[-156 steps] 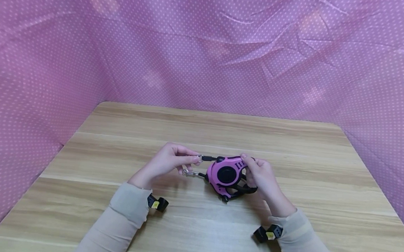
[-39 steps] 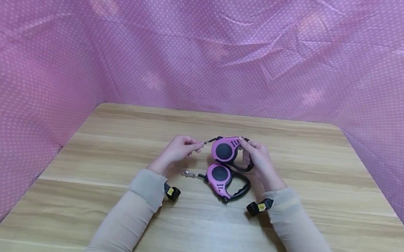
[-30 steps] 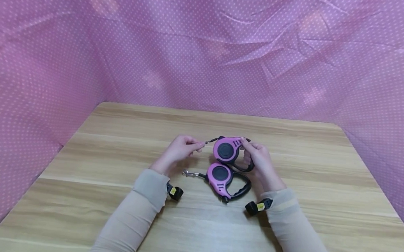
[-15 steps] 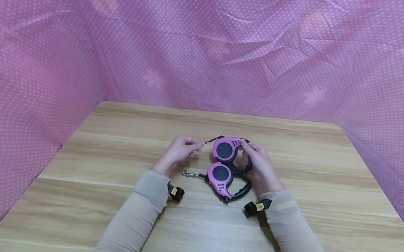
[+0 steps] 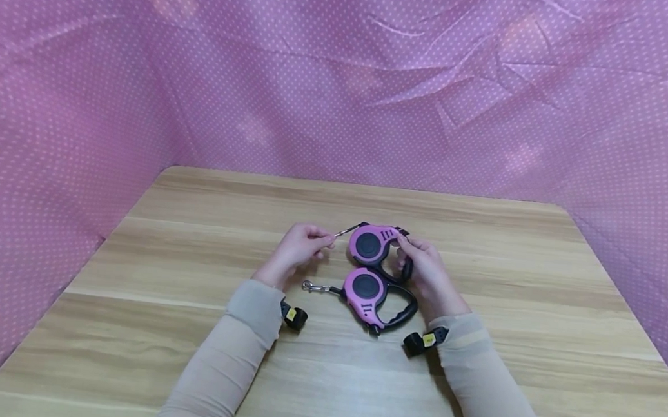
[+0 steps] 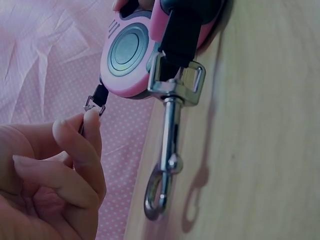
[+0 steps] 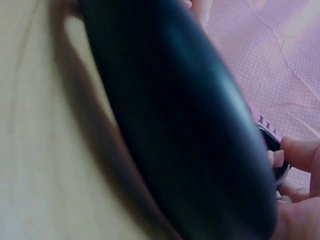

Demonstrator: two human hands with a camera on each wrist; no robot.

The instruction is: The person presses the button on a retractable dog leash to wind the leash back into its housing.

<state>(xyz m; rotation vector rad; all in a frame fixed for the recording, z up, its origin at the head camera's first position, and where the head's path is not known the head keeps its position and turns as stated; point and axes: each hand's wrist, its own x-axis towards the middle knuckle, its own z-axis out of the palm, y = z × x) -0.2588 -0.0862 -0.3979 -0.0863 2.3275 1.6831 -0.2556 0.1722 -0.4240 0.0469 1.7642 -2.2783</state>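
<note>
Two retractable dog leashes with pink casings, black discs and black handles are in the head view. The nearer leash (image 5: 366,287) lies on the table, its metal snap hook (image 6: 171,125) pointing left; this hook looms large in the left wrist view. Just behind it is the farther leash (image 5: 368,244). My right hand (image 5: 430,270) grips that one where casing meets handle, thumb on top. With thumb and fingertips my left hand (image 5: 299,248) pinches its snap hook, mostly hidden by the fingers, below the short black strap (image 6: 100,94).
Everything is on a wood-grain table (image 5: 128,323) with rounded far corners. A pink dotted cloth (image 5: 341,105) hangs behind it and along both sides. In the right wrist view, the nearer leash's blurred black handle (image 7: 180,125) blocks much of the scene.
Earlier the farther leash was held over the nearer one; both hands have carried it back, uncovering the nearer leash. In the last second it has shifted only slightly left.
</note>
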